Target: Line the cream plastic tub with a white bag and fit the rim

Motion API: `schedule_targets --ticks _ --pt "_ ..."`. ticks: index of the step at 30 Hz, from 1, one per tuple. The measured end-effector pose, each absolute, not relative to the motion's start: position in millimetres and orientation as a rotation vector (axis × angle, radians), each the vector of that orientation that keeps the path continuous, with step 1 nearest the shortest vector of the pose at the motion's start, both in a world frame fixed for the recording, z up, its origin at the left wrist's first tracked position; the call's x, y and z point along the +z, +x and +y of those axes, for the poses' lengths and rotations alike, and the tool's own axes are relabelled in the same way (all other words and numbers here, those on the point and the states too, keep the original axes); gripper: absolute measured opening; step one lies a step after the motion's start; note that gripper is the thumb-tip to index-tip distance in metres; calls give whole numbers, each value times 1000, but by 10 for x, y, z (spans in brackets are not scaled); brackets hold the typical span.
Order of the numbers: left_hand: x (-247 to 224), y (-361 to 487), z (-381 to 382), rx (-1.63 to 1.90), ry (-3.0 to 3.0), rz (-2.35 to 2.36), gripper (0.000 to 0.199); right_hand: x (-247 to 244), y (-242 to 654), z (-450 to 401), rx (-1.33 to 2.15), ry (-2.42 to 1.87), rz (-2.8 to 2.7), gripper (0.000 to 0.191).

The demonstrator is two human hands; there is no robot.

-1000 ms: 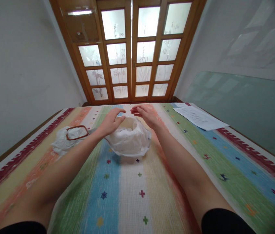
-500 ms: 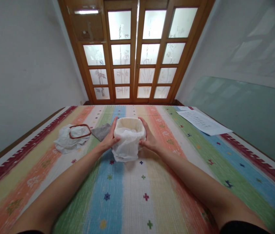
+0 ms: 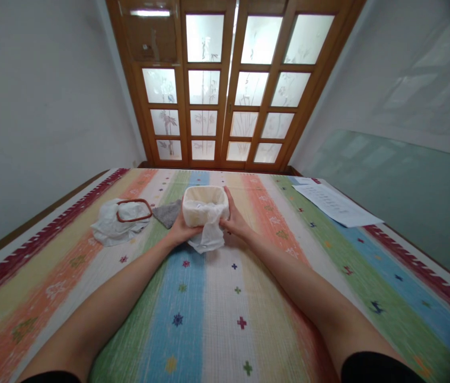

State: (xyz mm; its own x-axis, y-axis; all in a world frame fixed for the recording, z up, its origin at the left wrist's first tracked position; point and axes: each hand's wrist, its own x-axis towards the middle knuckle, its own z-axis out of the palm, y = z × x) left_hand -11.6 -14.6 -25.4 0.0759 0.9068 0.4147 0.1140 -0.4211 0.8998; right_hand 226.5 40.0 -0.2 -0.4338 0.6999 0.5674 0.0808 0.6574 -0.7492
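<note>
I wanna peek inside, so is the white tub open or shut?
Open: no lid covers the white tub, and you can see its cream-coloured inside.

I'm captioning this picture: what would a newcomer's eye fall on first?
Probably the white container, held mid-scene between the left hand and the right hand, with thin whitish material hanging down its near side. Then the brightly striped tablecloth spread below, and the wood-framed glass doors beyond it.
</note>
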Motion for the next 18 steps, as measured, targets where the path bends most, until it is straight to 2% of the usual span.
schedule_targets --ticks 4,9,13,18 --pt "-193 -74 -151 1614 1811 1188 128 -34 2337 498 825 -621 -1922 110" --pt "-134 33 -189 1693 1818 1459 133 103 2292 381 719 -727 -1627 67" --pt "-86 148 -342 1589 1759 1504 134 245 2096 158 642 -795 -1565 71" --pt "53 224 -555 1669 1715 1548 92 258 1939 330 872 -889 -1377 85"
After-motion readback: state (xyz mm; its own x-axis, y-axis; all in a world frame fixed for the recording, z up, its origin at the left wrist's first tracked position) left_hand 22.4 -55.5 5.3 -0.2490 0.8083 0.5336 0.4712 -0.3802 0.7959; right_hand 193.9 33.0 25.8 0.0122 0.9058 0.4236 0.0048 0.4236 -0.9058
